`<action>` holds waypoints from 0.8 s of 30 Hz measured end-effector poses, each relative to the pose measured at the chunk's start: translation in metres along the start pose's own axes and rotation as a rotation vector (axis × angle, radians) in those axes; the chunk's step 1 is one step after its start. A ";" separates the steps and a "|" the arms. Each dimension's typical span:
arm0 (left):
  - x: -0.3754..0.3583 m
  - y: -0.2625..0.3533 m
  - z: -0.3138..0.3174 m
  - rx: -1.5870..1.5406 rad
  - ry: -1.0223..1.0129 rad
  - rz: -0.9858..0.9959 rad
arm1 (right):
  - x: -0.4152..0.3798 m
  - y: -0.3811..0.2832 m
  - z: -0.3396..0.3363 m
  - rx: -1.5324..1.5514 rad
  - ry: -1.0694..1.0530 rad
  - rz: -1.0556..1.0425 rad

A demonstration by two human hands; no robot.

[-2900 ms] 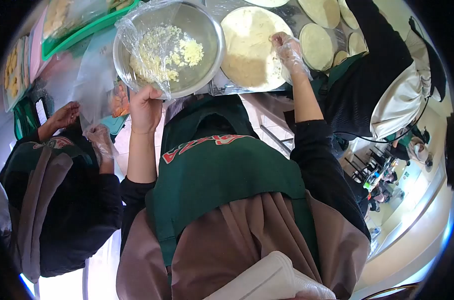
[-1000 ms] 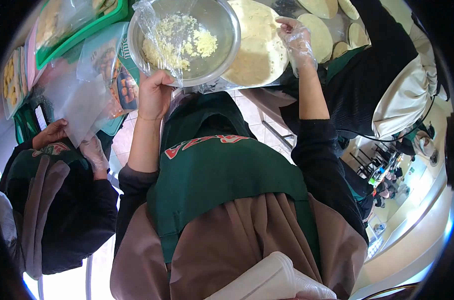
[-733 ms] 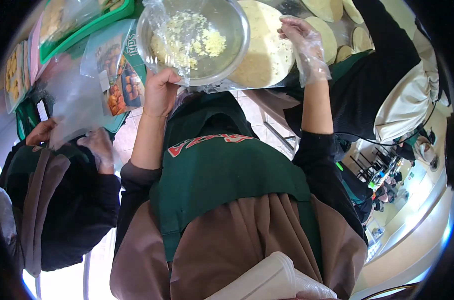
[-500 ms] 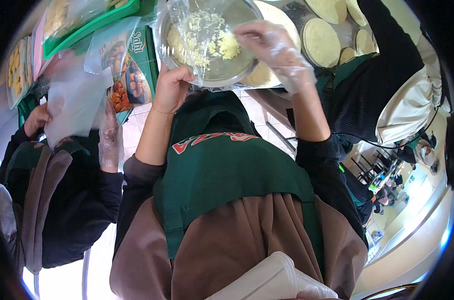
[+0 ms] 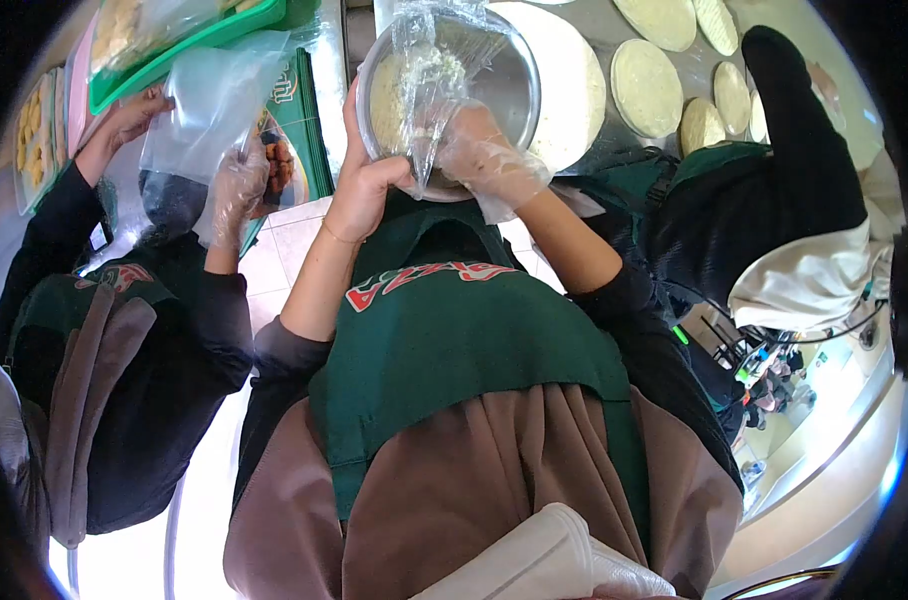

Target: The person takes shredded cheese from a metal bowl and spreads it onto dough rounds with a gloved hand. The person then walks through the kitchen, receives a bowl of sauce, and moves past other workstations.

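Observation:
A metal bowl (image 5: 527, 95) holds pale shredded cheese (image 5: 386, 112), with clear plastic wrap (image 5: 426, 45) drawn over part of it. My left hand (image 5: 366, 200), bare, grips the bowl's near left rim, thumb over the edge. Inside the bowl, my right hand (image 5: 486, 160) wears a clear plastic glove. Its fingers curl down at the cheese beside the wrap, and their tips are hidden, so what they pinch cannot be made out.
Round flat dough bases (image 5: 646, 88) lie on the counter to the right, a larger one (image 5: 572, 90) beside the bowl. At left, a co-worker's gloved hand (image 5: 236, 190) holds a clear plastic bag (image 5: 189, 130) near a green tray (image 5: 194, 55). Another person's dark sleeve (image 5: 804, 120) reaches in at right.
My right hand has come down from the bowl's right side into the cheese. My left hand and the bowl have shifted right. The co-worker at left has raised the bag.

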State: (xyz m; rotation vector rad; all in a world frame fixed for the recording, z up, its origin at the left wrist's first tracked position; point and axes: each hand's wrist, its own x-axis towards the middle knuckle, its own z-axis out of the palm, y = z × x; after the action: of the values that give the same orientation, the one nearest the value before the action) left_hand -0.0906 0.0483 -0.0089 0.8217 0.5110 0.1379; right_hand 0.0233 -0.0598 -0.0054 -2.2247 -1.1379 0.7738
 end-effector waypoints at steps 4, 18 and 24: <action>-0.002 -0.003 -0.009 -0.008 -0.021 -0.058 | -0.008 -0.007 -0.006 0.619 -0.007 0.292; 0.012 0.015 -0.018 -0.100 0.187 0.084 | -0.058 0.070 -0.076 1.478 0.389 0.384; 0.020 0.034 -0.035 -0.164 0.276 0.140 | -0.066 0.118 -0.081 0.882 0.508 0.636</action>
State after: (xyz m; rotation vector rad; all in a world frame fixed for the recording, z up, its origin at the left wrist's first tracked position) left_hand -0.0875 0.1006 -0.0111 0.6803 0.6915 0.4211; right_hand 0.1104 -0.1903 -0.0107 -1.7924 0.1870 0.6841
